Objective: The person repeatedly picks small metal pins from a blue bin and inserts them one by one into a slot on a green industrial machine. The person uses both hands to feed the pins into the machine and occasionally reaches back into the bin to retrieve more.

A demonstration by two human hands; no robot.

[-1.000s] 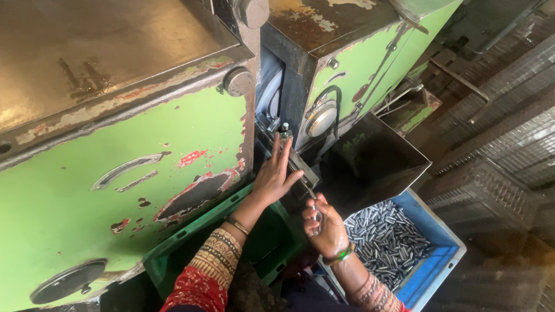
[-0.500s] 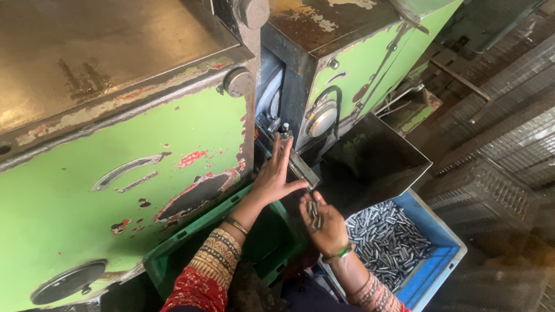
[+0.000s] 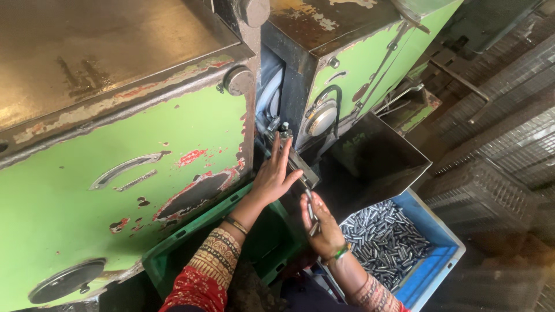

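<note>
The machine is light green with chipped patches of red and bare grey metal, its top a dull rusty brown, and the chute beside it is dark grey to black. Below stand a dark green crate and a bright blue crate filled with shiny silver-grey metal pins. The left hand wears a dark bangle above a red sleeve with a patterned gold-and-black cuff, and the right hand wears a green bangle.
</note>
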